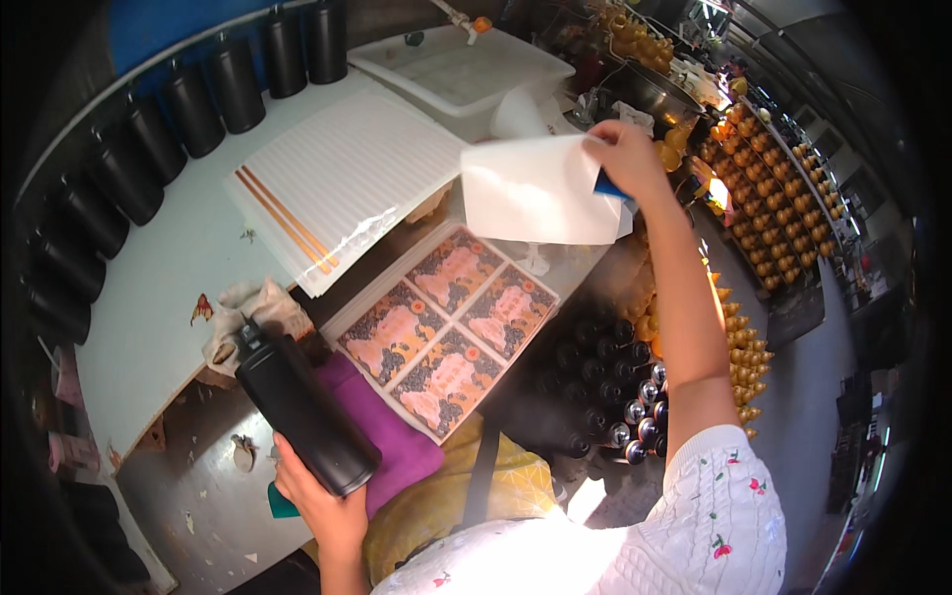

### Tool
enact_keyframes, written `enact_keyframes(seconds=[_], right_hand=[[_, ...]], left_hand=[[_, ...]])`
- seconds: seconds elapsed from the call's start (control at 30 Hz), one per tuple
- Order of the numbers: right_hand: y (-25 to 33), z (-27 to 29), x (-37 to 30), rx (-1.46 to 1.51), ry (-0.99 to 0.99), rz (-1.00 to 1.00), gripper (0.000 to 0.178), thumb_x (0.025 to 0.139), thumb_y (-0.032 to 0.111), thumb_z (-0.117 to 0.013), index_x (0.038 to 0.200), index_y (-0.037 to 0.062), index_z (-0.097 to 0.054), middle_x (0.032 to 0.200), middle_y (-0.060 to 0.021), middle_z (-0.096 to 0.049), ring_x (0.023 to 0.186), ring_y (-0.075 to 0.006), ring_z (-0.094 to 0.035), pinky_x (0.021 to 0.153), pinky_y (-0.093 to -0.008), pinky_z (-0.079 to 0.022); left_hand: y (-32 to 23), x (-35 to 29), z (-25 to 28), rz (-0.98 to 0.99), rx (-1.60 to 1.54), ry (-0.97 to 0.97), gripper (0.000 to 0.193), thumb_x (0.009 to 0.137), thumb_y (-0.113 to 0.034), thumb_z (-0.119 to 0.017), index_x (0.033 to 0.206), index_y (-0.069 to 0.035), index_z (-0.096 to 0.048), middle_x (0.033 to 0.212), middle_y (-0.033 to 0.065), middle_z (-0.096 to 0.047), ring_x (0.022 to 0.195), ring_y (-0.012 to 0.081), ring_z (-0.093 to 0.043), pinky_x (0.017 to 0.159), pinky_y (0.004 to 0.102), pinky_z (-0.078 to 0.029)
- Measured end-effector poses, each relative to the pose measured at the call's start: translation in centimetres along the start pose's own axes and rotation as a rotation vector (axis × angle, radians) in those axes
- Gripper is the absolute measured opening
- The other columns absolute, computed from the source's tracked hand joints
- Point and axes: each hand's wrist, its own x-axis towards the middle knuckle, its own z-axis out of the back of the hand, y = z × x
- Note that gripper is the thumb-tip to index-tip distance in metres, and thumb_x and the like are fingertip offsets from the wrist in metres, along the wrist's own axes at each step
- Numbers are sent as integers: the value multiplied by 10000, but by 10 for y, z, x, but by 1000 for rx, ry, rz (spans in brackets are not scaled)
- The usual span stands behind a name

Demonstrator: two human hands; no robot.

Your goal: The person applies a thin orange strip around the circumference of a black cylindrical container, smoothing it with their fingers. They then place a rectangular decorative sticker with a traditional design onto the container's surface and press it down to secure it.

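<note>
Your hands are well apart, each with something in its grip. Your left hand [322, 496], low and to the left, is closed around the base end of a black bottle [307, 412], which tilts so that its narrow neck points up and to the left, away from you. A teal piece [282, 503] shows beside that hand; you cannot tell from here what it is. Your right hand [630, 159], farther out with the arm stretched forward, pinches the right edge of a blank white sheet [540, 193], and the sheet spreads leftward from your fingers. Between your 2 hands lies a stack of printed sheets [451, 327], its top marked into 4 pink, orange and dark panels; the white sheet is just beyond its far end, and the bottle is near its left side. A purple cloth [397, 436] lies beside the bottle, on the side toward the stack, and a crumpled pale cloth [268, 307] is by the bottle's neck. Past these, 2 thin wooden sticks [293, 219] rest on white ribbed sheets [347, 159] on the pale table [178, 297], with a row of black bottles [233, 84] along its far edge and a white tub [464, 111] behind.
</note>
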Motion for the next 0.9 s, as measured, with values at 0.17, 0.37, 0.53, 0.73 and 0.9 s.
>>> enact_keyframes(seconds=[0.17,0.37,0.53,0.73,0.9], right_hand=[[-115,64,74,158,-277,-136,284,820,272,-752,949,19,-759,793,-46,-715,746,-144,-657,712,-298,-513],[-66,-52,-64,-189,-431,-17,253,847,267,-743,1049,140,-660,1088,-75,-651,972,-329,-652,828,-457,-522],[-32,-125,-223,-101,-185,-76,534,720,307,-855,1136,125,-572,1135,-114,-551,1084,-333,-596,882,-429,-508],[-56,-159,-256,442,-413,-584,462,771,235,-843,1105,61,-577,1053,-59,-570,943,-209,-592,844,-342,-499],[-42,-166,-254,934,-322,-613,167,852,98,-782,854,55,-621,769,3,-584,753,-104,-554,725,-238,-448]], left_hand=[[1,0,-3,-3,-56,22,1102,745,-129,-832,1609,-3,-159,1533,252,-390,1384,440,-375,1151,503,-240],[5,0,-5,-59,35,-63,1103,762,-247,-835,1582,64,-166,1369,279,-487,1192,440,-467,1074,511,-278],[0,1,-5,-26,-14,-43,1099,763,-204,-830,1590,49,-152,1415,292,-459,1246,451,-449,1109,513,-258],[-2,1,-10,-57,-15,-48,1109,755,-194,-837,1595,40,-152,1442,302,-442,1303,470,-422,1141,514,-241],[11,-3,-3,-51,-17,-64,1137,725,-196,-854,1591,51,-158,1453,311,-436,1296,488,-423,1122,523,-264]])
